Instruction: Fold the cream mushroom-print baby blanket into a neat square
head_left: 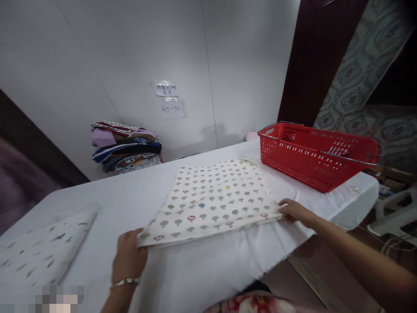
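A white cloth printed with small mushrooms [215, 202] lies spread on the white-covered table [114, 191], with layered edges along its near side. My left hand [129, 250], with a bracelet at the wrist, is closed on the near left corner. At the near right corner, my right hand [297, 213] pinches the same cloth. The near edge is stretched between both hands, close to the tabletop. Off to the left lies a second folded white cloth with a feather-like print [42, 250], apart from my hands.
A red plastic basket [293, 161] stands at the table's right end. A stack of folded clothes [127, 148] sits beyond the far edge by the wall. Paper signs [172, 108] hang on the wall. A white plastic stool [394, 213] is at the far right.
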A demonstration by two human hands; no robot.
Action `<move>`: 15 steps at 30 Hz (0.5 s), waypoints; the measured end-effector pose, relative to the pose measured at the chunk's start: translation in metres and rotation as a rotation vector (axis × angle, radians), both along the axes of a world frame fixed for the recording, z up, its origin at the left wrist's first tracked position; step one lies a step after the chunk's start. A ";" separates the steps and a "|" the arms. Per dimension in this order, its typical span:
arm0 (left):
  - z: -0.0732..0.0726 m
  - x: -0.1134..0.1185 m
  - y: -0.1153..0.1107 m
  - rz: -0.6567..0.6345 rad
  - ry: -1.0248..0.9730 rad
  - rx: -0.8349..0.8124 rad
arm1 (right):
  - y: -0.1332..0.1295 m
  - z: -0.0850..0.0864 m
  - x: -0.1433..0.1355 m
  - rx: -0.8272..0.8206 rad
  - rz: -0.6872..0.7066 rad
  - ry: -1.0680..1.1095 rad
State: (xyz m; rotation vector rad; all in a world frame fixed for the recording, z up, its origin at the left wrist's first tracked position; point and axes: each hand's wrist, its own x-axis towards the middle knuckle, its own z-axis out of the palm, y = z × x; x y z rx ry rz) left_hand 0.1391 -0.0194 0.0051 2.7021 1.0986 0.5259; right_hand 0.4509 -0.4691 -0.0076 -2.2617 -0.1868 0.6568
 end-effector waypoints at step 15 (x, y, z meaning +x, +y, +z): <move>-0.009 -0.028 0.063 0.094 0.265 -0.207 | 0.020 -0.011 -0.077 -0.156 0.303 -0.159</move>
